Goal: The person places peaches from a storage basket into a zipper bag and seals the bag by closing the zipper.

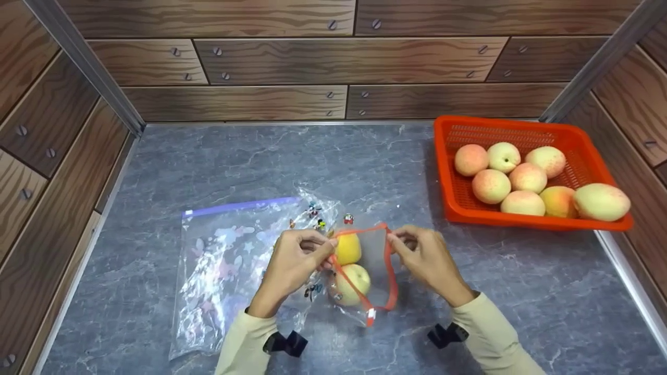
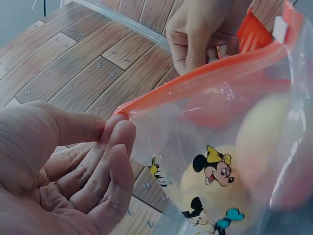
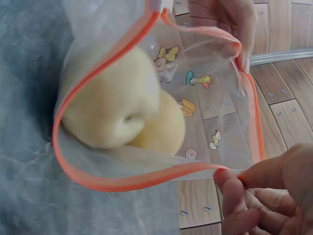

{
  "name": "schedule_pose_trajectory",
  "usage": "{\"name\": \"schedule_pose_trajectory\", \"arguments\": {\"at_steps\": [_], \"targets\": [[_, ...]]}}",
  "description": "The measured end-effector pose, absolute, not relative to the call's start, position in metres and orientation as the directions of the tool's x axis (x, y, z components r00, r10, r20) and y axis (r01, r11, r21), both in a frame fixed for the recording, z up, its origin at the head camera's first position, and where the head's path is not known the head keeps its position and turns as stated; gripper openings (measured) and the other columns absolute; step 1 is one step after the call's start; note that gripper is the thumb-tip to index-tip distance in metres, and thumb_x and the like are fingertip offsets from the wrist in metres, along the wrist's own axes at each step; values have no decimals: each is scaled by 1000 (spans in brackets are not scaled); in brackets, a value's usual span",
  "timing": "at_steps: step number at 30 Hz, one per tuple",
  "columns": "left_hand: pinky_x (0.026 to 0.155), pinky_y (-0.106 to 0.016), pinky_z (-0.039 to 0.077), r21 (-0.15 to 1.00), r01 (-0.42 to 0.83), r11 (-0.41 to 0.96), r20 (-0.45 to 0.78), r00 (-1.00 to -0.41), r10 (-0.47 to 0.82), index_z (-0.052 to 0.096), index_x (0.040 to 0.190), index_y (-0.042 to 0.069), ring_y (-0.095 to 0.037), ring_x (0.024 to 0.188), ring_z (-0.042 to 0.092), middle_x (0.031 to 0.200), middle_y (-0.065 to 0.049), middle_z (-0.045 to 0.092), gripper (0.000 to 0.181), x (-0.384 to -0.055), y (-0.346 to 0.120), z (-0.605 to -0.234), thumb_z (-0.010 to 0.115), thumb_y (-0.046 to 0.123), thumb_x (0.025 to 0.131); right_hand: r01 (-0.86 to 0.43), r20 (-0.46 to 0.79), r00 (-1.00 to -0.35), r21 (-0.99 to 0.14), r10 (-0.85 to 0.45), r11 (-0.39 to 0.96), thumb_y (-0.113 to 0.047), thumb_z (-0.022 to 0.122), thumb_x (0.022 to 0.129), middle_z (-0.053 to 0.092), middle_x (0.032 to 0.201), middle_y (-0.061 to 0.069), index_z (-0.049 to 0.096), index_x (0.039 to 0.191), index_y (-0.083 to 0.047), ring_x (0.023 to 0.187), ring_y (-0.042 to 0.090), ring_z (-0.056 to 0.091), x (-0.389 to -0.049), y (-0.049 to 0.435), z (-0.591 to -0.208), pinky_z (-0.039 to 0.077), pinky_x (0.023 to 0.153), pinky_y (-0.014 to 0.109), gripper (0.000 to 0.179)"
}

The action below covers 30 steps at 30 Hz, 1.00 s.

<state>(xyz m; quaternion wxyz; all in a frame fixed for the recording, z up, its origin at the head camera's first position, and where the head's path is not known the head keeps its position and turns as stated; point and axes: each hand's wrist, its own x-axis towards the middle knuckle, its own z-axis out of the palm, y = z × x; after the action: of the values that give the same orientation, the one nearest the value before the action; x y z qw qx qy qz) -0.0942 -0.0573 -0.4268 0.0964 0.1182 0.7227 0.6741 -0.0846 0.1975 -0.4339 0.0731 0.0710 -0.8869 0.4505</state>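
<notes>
A clear zip bag (image 1: 392, 286) with an orange zip edge and printed cartoon figures has its mouth spread open between the hands. My left hand (image 1: 294, 260) pinches the zip edge on the left, thumb against fingertips. On the opposite side, my right hand (image 1: 430, 260) pinches the same edge between thumb and forefinger. Inside the bag lie a pale peach (image 1: 357, 284) and a yellow peach (image 1: 348, 249), touching each other. The white slider (image 1: 371, 314) sits at the near end of the zip. In the right wrist view, both peaches (image 3: 110, 105) appear through the wide mouth.
A second clear bag (image 1: 224, 281) with a purple zip lies flat at the left, near the left forearm. The red basket (image 1: 445, 182) at the back right holds several peaches (image 1: 529, 178). Wood-patterned walls (image 1: 333, 62) enclose the grey tabletop (image 1: 292, 156).
</notes>
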Motion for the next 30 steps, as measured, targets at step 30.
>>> {"name": "schedule_pose_trajectory", "arguments": {"at_steps": [30], "targets": [[57,-32,61,975,217,52,210,-971,115,73,83,-3,-20,60,69,71,-9,72,13,-95,-69,-393,74,7,91,-193,207,-978,-916,0,352,0,73,92,70,71,7,76,86,-1,48,12,52,-86,206,-381,46,42,19,7]]}}
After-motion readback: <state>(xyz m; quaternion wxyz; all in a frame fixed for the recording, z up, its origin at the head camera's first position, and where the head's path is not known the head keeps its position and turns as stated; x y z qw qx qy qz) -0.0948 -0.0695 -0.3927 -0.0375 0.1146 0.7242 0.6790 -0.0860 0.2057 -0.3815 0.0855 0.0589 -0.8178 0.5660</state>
